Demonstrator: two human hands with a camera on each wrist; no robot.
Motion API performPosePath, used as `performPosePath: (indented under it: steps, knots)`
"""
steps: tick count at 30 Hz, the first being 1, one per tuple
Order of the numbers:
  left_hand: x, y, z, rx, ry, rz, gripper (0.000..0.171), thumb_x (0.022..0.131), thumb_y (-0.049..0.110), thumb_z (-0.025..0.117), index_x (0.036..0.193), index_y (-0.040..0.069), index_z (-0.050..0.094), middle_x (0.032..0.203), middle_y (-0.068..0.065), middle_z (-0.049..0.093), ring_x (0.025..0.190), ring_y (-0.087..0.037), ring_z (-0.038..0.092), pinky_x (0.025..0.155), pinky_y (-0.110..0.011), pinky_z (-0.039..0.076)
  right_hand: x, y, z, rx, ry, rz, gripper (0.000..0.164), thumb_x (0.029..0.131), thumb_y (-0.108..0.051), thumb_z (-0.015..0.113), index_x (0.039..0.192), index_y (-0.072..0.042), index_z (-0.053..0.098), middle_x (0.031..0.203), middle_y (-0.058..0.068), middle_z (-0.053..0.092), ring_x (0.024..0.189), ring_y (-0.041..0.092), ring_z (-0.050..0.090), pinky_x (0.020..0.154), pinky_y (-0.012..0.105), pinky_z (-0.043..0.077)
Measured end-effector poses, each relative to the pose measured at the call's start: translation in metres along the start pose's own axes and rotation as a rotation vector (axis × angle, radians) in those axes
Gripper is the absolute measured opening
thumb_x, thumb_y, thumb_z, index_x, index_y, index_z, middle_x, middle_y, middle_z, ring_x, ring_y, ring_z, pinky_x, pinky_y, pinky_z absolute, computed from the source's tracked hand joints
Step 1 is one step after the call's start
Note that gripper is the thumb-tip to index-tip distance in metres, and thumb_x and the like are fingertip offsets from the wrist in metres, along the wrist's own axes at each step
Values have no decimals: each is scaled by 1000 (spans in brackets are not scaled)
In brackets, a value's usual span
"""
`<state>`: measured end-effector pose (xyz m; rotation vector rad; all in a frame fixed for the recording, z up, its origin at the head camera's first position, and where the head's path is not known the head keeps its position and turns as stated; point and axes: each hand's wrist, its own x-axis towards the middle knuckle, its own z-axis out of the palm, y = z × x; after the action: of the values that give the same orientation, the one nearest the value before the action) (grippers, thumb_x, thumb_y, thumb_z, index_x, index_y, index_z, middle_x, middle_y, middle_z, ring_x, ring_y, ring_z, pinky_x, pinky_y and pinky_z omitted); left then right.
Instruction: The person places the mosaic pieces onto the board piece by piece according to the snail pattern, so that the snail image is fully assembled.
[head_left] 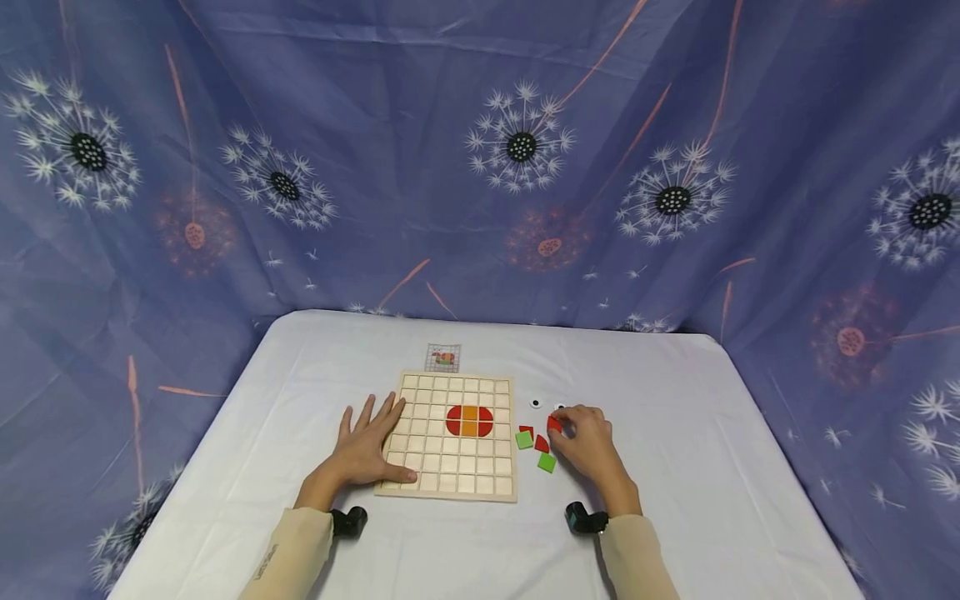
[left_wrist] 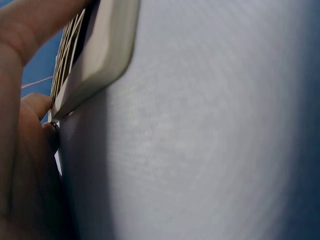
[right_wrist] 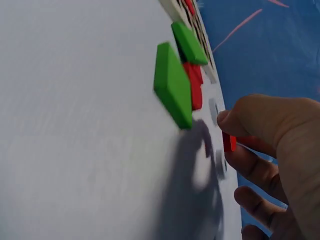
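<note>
My left hand [head_left: 366,450] rests with spread fingers on the left edge of a wooden grid board [head_left: 446,483]. On the board, red quarter-round tiles [head_left: 453,421] flank orange tiles [head_left: 469,421], making a rounded shape right of centre. To the right of the board, my right hand [head_left: 588,442] pinches a red tile [right_wrist: 229,142] between thumb and fingers, just above the table. Nearest it lie two green square tiles [head_left: 547,462] and red tiles [head_left: 542,444], one partly under a green tile. Two googly eyes [head_left: 536,403] lie beyond, one partly hidden by the hand.
A small picture card [head_left: 442,358] with a coloured grid figure lies behind the board. White cloth [head_left: 337,358] covers the table, and a blue dandelion-print curtain [head_left: 420,167] hangs round its back and sides. Each wrist wears a black camera [head_left: 350,522].
</note>
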<state>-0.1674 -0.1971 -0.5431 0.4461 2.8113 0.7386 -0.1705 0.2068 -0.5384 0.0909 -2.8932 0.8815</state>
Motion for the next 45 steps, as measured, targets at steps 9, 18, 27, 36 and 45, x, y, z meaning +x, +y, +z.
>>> performPosePath:
  steps: [9,18,27,36,45]
  knots:
    - [2,1,1,-6,0,3,137,61,75,84,166,14,20,174,-13,13,159,-47,0,121,-69,-10,4,-22,4,74,7,-59,26,86,-17,80,110,-9,77,113,9,73,124,37,54,106,60,40]
    - [-3,-2,-4,3,4,-6,136,60,73,85,165,12,23,173,-14,14,158,-48,1,121,-70,-10,4,-45,20,103,-35,-100,26,88,-19,80,112,-11,77,111,4,73,122,31,56,110,56,43]
    - [-2,-1,-1,-8,4,0,137,61,75,84,165,12,22,173,-14,13,158,-48,1,121,-70,-9,3,-48,25,103,-41,-140,22,88,-19,80,108,-12,78,102,0,72,119,30,58,108,53,46]
    - [3,-4,3,11,-5,-6,138,61,78,82,166,15,18,174,-12,11,159,-46,-1,121,-69,-11,-1,-54,29,101,-67,-176,22,88,-19,79,109,-11,78,106,1,73,116,29,59,104,51,48]
    - [1,-2,1,6,-7,-1,137,61,76,83,166,14,19,174,-12,12,159,-46,-1,121,-69,-11,-9,-65,39,120,-94,-226,19,88,-17,79,106,-12,79,105,1,74,107,24,59,97,48,49]
